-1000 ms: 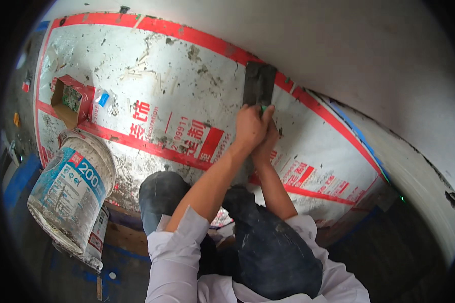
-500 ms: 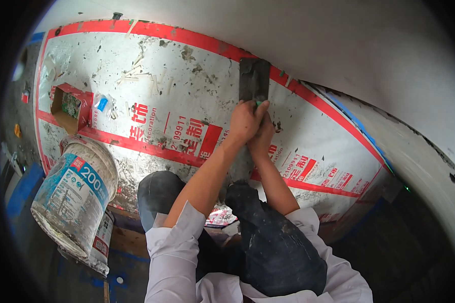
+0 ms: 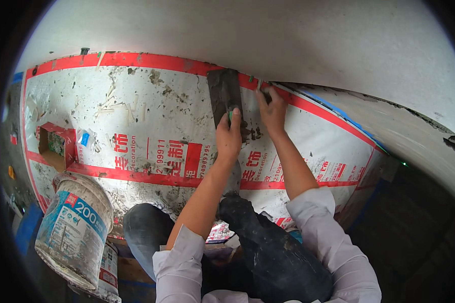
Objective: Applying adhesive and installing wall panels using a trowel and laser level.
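Grey and probably stiff but light, the trowel (image 3: 224, 92) at twelve o'clock is best taken by its handle (image 3: 231, 116), which the left hand (image 3: 229, 138) grips, while near one o'clock the right hand (image 3: 274, 112) bends narrowly, its hold unclear.

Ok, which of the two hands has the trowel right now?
The left hand: it grips the dark trowel. The right hand is apart from the trowel, by the upper red stripe.

Two hands (image 3: 228, 140) (image 3: 274, 113) here, one trowel (image 3: 224, 90) in the left; left of both, one box (image 3: 55, 161), one blue-labelled bucket (image 3: 76, 227).
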A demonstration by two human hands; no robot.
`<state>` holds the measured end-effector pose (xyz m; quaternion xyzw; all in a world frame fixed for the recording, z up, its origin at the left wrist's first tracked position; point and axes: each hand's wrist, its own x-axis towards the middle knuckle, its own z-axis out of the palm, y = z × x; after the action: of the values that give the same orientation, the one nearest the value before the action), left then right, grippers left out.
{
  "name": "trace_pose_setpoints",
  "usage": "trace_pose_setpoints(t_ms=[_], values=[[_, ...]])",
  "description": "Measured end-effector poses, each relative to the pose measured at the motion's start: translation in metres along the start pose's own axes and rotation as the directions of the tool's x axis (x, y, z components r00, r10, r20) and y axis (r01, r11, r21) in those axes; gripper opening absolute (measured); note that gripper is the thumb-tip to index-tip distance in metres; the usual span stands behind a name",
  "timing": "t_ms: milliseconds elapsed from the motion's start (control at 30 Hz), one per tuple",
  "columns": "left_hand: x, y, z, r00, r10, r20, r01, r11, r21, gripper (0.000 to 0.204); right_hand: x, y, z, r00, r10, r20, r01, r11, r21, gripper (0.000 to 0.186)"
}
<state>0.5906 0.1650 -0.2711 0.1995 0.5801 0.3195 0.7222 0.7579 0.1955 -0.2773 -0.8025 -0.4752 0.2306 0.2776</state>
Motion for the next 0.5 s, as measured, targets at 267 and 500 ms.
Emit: trace_pose_setpoints(t_ms=[267, 500], values=[[0.001, 0.015, 0.002, 0.999, -0.041, 0.015, 0.04, 0.998, 0.056, 0.053, 0.023, 0.02, 0.034, 0.97, -0.142, -0.195, 0.143, 0.99, -0.007, 0.033], [0.001, 0.036, 0.007, 0.973, -0.219, 0.071, 0.224, 0.971, -0.079, 0.056, 0.016, 0.017, 0.036, 0.988, -0.036, -0.148, 0.045, 0.997, 0.058, 0.033]])
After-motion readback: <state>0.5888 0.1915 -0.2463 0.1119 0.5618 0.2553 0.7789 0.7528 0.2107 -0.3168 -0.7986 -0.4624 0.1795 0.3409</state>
